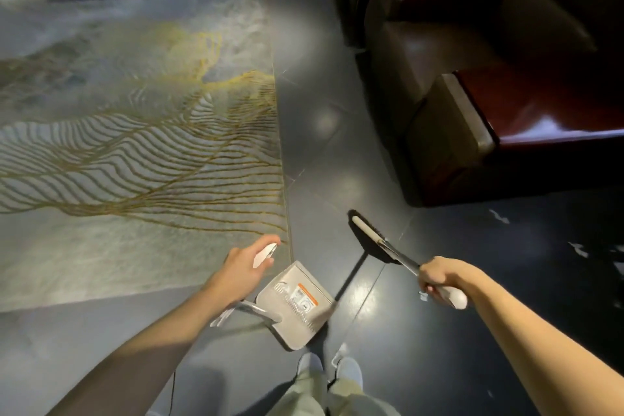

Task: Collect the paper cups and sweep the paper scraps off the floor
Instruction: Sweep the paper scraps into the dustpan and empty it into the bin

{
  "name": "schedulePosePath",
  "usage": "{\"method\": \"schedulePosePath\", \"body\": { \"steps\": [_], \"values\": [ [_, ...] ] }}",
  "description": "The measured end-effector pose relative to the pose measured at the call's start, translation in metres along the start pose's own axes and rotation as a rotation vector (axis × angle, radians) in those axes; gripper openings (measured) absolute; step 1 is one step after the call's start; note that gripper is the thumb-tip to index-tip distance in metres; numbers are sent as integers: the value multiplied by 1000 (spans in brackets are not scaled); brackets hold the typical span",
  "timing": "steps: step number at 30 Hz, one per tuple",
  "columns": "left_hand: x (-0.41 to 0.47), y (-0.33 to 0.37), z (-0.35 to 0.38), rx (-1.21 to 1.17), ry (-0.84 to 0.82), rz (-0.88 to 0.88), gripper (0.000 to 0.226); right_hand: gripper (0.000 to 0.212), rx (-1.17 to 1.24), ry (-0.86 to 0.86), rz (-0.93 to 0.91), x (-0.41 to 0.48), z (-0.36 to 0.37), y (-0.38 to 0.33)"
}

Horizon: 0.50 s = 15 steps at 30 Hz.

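Broom (pixel 400 258) in the right hand (pixel 439 277), fingers wrapped tight round the white end of its handle, shaft angling forward and down to the dark bristle head (pixel 368 240), which sits on the glossy dark floor (pixel 337 118). Over on the other side, the left hand (pixel 241 268) curls round the white grip (pixel 265 255) of the dustpan (pixel 297 302), and the grey pan itself is down on the floor just ahead of the person's pale shoes (pixel 349 370), close to the corner of the rug (pixel 135 152). An orange-edged label shows inside the pan (its print is too small to read). Broom head and pan sit near each other but apart, with a strip of bare floor between them.

Now the paper scraps (pixel 578 248): white bits lie scattered on the dark floor out to the right, well apart from the bristles, one just below the right hand, another small piece beside the shoes. The rug, pale grey with gold wavy lines, fills the left side. Dark armchairs (pixel 449 138) with reddish-brown seats line the right edge.
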<state>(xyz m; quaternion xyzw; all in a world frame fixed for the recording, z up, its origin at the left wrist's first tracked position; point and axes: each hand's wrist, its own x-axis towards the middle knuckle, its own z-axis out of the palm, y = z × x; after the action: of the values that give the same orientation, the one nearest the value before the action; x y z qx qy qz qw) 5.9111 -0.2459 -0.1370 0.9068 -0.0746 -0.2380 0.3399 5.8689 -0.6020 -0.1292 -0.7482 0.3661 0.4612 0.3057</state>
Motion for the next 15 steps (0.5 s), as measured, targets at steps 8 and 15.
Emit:
{"method": "schedulePosePath", "body": {
  "steps": [8, 15],
  "values": [
    [-50, -4, 37, 70, -119, 71, 36, 38, 86, -8, 18, 14, 36, 48],
    [-89, -15, 42, 82, -110, 133, 28, 34, 126, -8, 51, -11, 69, 73]
  ]
}}
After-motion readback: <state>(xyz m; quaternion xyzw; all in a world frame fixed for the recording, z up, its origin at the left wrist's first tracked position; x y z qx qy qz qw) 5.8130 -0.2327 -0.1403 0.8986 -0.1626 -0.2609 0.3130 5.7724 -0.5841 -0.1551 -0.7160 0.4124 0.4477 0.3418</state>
